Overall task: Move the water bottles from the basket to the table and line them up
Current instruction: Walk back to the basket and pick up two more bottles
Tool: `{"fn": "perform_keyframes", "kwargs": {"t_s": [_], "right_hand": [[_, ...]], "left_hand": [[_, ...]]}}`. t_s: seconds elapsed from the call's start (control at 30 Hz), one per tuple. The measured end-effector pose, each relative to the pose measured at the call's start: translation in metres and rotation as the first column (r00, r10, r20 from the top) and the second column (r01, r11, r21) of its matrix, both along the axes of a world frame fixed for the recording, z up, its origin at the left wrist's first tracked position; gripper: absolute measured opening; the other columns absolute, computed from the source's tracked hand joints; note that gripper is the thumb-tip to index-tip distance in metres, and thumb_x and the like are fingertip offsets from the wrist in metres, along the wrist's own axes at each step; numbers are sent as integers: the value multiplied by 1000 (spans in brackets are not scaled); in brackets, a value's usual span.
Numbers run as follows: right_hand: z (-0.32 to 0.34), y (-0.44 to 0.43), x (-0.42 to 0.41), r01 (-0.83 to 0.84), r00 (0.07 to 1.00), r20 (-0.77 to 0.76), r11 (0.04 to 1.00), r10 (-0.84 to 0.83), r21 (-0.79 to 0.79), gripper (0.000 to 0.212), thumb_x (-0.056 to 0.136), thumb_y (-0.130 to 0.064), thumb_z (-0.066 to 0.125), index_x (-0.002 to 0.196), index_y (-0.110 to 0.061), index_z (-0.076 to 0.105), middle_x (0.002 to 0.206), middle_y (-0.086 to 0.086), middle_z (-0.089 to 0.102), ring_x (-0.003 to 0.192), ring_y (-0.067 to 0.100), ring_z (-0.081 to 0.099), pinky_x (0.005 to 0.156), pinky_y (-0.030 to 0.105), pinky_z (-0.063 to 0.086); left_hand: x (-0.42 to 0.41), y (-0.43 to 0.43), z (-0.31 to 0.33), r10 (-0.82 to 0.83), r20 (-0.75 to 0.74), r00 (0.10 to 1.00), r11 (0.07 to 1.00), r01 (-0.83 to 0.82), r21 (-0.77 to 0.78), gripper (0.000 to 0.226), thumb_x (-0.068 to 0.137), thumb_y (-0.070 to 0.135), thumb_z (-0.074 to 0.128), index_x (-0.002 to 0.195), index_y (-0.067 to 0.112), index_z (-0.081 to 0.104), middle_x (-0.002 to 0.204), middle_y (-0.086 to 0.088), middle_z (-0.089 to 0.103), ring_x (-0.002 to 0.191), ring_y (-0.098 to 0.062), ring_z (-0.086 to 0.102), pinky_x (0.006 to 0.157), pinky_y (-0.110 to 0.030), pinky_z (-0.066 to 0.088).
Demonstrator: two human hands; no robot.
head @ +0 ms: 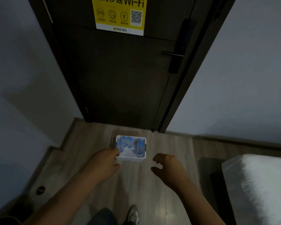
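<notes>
Past a grey shoe (134,214), the left hand (104,161) meets the near-left corner of a white slotted rectangular basket (131,158) of blue-capped clear bottles (130,141) on pale plank floor (136,184), grip unclear; the right hand (166,166) hangs loosely curled, empty, just beside.

Bottles (129,142) in basket (130,158) (on floor (167,148)) before door (120,78).

White basket (130,159), blue-capped clear bottles (130,141), grey wood-grain floor (136,184), dark brown door (120,78), yellow-and-white poster (120,13).
</notes>
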State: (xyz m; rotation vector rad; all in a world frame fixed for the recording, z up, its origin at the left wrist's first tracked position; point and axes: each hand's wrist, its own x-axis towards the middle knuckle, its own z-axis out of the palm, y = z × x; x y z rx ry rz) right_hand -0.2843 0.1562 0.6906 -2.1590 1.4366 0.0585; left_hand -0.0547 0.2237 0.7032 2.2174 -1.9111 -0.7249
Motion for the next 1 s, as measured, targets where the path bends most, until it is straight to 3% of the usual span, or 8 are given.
{"fn": "perform_keyframes", "kwargs": {"t_s": [0.1, 0.23, 0.37, 0.5, 0.83, 1.0], "right_hand": [[-7, -31, 6, 3, 1000, 8, 1000, -3, 25, 37, 88, -38, 62, 123, -27, 57, 118, -7, 63, 103, 7, 58, 88, 20, 48], [-21, -71, 22, 18, 1000, 11, 998, -19, 57, 38, 88, -37, 62, 123, -27, 57, 117, -7, 63, 102, 7, 59, 87, 21, 48], [-37, -103, 42, 48, 999, -1, 996, -48, 68, 38, 87, -39, 62, 123, -28, 57, 116, -9, 63, 101, 5, 59, 85, 19, 49], [-61, -142, 68, 130, 991, 22, 989, -132, 66, 39, 87, -39, 63, 124, -29, 56, 118, -10, 63, 101, 2, 58, 81, 12, 43], [-179, -222, 93, 139, 990, -7, 981, -140, 138, 42, 88, -37, 62, 128, -24, 55, 122, -4, 63, 107, 8, 59, 87, 18, 44], [-270, -253, 96, 114, 994, -18, 977, -112, 180, 43, 88, -37, 63, 128, -23, 54, 122, -3, 63, 108, 9, 59, 88, 19, 44]], "left_hand": [[9, -29, -6, 20, -12, 1000, 999, -20, 27, 16, 85, 30, 60, 97, 20, 55, 113, 0, 61, 101, -16, 57, 80, -21, 40], [26, -71, -19, 39, -68, 997, 998, -35, 47, 16, 85, 28, 60, 85, 26, 45, 107, -2, 63, 91, -14, 56, 71, -19, 37], [50, -109, -40, 42, -109, 993, 997, -35, 63, 21, 87, 27, 60, 105, 17, 56, 114, -2, 61, 100, -16, 58, 80, -20, 42], [81, -159, -72, 22, -109, 994, 998, -15, 62, 26, 88, 29, 60, 108, 13, 56, 115, -4, 62, 103, -19, 58, 85, -23, 44], [104, -231, -201, 75, -76, 994, 992, -66, 108, 27, 89, 33, 59, 110, 17, 56, 113, -3, 64, 101, -16, 61, 82, -19, 43], [110, -251, -291, 153, -159, 975, 982, -131, 137, 25, 86, 29, 64, 105, 15, 57, 104, -3, 64, 98, -19, 61, 83, -24, 45]]}}
